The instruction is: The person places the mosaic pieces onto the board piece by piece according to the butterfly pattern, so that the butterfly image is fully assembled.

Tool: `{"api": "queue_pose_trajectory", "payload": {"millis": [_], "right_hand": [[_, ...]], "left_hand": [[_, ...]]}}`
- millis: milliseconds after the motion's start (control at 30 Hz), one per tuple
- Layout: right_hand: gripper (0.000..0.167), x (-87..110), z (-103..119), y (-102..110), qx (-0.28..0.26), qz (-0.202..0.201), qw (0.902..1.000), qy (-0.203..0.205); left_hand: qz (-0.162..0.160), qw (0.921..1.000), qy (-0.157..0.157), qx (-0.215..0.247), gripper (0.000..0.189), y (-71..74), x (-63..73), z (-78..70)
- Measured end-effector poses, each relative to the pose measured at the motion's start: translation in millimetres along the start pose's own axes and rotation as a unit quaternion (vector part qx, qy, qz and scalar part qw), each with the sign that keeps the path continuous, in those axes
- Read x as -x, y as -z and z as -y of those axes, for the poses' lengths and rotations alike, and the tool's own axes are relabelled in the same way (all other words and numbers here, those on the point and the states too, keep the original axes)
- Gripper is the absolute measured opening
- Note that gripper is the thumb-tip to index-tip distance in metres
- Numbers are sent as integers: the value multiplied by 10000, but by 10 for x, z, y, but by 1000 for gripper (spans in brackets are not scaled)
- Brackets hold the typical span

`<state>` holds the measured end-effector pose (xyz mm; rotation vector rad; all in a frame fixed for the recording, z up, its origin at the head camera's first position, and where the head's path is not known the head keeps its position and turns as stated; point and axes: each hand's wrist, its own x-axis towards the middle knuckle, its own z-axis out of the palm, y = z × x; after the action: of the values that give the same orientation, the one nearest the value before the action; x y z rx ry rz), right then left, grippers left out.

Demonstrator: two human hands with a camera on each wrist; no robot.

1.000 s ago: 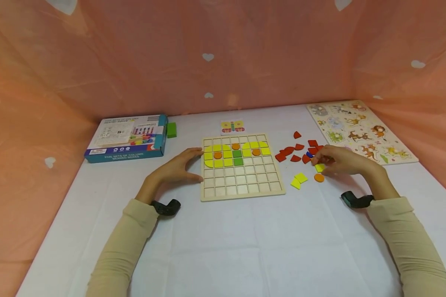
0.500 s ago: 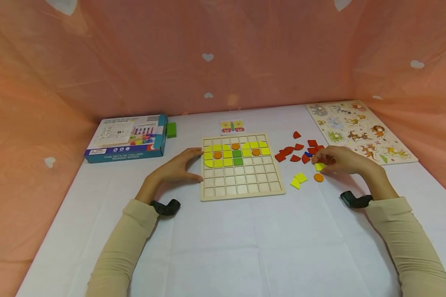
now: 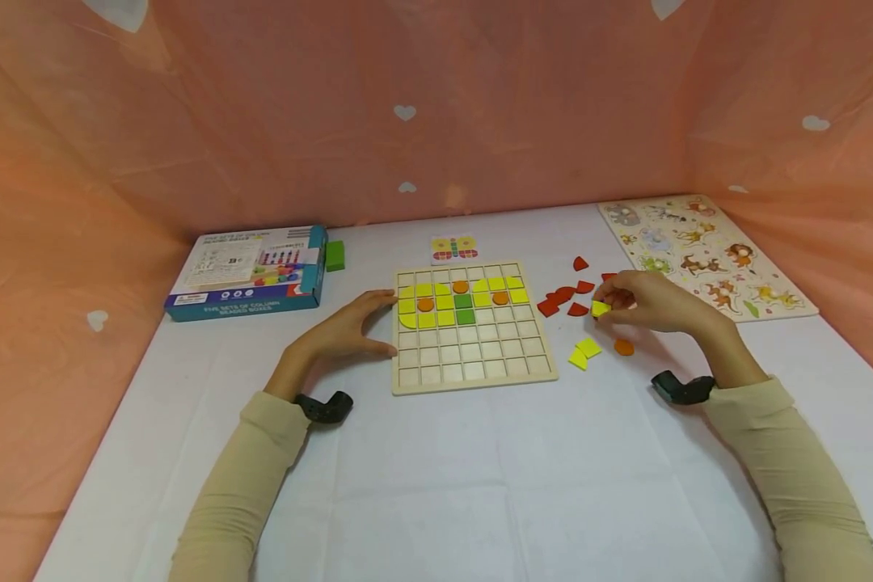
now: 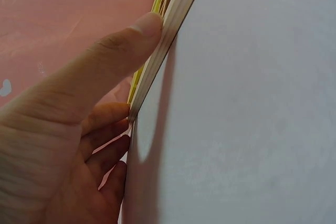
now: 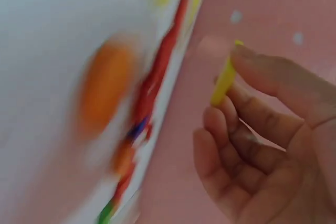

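Note:
My right hand [image 3: 651, 301] pinches a yellow square tile [image 3: 600, 308] between thumb and fingertips; the right wrist view has that yellow tile [image 5: 224, 82] edge-on and lifted off the table. Along the left edge of the wooden grid board [image 3: 473, 390], my left hand [image 3: 345, 330] rests with thumb and fingers spread. Up close in the left wrist view, the left thumb [image 4: 142, 30] touches the board's side. Yellow tiles [image 3: 427, 318], orange discs [image 3: 499, 298] and green squares [image 3: 465, 309] fill part of the upper grid; its lower rows are bare wood.
Red pieces [image 3: 567, 295] lie scattered right of the board, with two yellow squares [image 3: 584, 353] and an orange disc [image 3: 623, 347] nearer. Behind stands a pattern card [image 3: 454, 249]. A boxed set [image 3: 247, 272] and green block [image 3: 335, 255] sit left, an animal puzzle [image 3: 706, 255] right.
My right hand has picked up the yellow square from beside the orange disc and moved it left and slightly away, over the red pieces. My left hand has stayed at the board's edge.

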<state>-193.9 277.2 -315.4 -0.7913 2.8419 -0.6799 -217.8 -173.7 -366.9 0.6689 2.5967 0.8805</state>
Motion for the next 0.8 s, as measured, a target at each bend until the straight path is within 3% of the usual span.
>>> {"api": "queue_pose_trajectory", "payload": {"millis": [200,433,800], "right_hand": [[27,-334,431,-70,-34,-189,9971,743],[26,-727,791,-286,-237,-121,9933,1123],[25,-1030,811,-617,163,156,9939,1084]], "left_hand": [[-20,9999,-75,-65,95,-14,-19,22],[-28,10000,-93,-17,93,-30,-26,38],[-23,10000,-69,-67,93,-4,-7,27]]}}
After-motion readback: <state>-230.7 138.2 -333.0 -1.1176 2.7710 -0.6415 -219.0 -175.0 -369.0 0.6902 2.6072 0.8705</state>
